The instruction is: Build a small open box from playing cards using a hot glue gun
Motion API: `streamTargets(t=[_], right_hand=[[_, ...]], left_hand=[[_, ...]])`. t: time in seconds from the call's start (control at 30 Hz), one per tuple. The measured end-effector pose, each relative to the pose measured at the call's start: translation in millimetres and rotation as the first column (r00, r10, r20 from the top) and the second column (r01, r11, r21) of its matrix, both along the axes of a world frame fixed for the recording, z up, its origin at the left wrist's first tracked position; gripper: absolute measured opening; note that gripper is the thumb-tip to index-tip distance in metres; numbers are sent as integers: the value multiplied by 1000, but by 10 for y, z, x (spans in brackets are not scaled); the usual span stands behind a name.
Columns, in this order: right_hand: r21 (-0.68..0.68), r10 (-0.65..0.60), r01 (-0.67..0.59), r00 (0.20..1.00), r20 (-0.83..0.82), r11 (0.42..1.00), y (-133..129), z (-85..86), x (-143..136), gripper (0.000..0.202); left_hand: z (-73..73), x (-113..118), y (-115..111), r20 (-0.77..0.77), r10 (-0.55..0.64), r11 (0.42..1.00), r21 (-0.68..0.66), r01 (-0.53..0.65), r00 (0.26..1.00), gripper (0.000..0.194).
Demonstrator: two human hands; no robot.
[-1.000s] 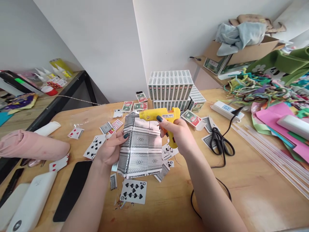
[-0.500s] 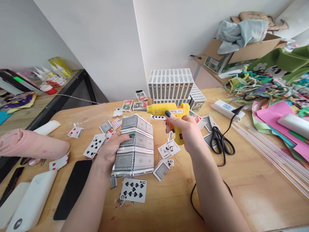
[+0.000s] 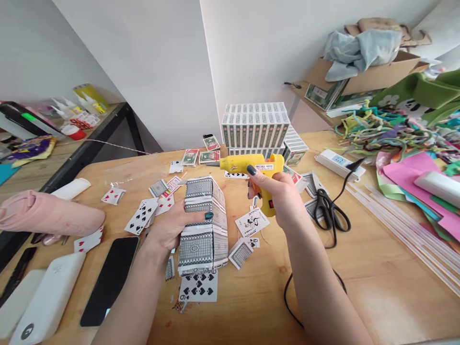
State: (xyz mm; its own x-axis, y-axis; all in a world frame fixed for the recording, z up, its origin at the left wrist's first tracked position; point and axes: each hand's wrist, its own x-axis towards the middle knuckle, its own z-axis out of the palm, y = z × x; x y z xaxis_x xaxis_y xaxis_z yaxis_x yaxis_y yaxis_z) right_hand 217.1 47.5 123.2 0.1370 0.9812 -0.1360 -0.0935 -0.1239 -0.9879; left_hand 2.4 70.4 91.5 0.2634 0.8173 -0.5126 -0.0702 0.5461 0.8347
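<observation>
My left hand (image 3: 176, 224) is closed around a boxy piece built from playing cards (image 3: 197, 249), their grey patterned backs facing out. Its thumb lies across the top face; the fingers underneath are hidden. My right hand (image 3: 282, 194) grips a yellow hot glue gun (image 3: 239, 164) by its handle, with the nozzle pointing left above the far end of the card piece and apart from it. Partly under the card piece lies a nine of spades (image 3: 198, 290). A joker card (image 3: 252, 221) and a face-down card (image 3: 240, 254) rest between my hands.
Stacked card boxes (image 3: 254, 127) stand at the back. Black scissors (image 3: 328, 215), clear glue sticks (image 3: 409, 239) and a power strip (image 3: 338, 164) lie to the right. On the left are a black phone (image 3: 111, 282), a white power bank (image 3: 50, 297) and a pink pouch (image 3: 53, 213).
My left hand has tilted the card piece, so its right side face shows more, and shifted it slightly right and nearer to me. The glue gun has hardly moved.
</observation>
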Motion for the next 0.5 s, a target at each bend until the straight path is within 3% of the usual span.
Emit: streamTargets(t=[0.23,0.5], right_hand=[[58,-17,18,1000,-10,998,-12,-39,45,46],[83,-80,82,996,-33,993,-14,-30,101,42]], left_hand=[[56,-48,11,194,-18,999,42,10,981,42],[-182,-89,131,102,87,996,-42,-83,991,29]])
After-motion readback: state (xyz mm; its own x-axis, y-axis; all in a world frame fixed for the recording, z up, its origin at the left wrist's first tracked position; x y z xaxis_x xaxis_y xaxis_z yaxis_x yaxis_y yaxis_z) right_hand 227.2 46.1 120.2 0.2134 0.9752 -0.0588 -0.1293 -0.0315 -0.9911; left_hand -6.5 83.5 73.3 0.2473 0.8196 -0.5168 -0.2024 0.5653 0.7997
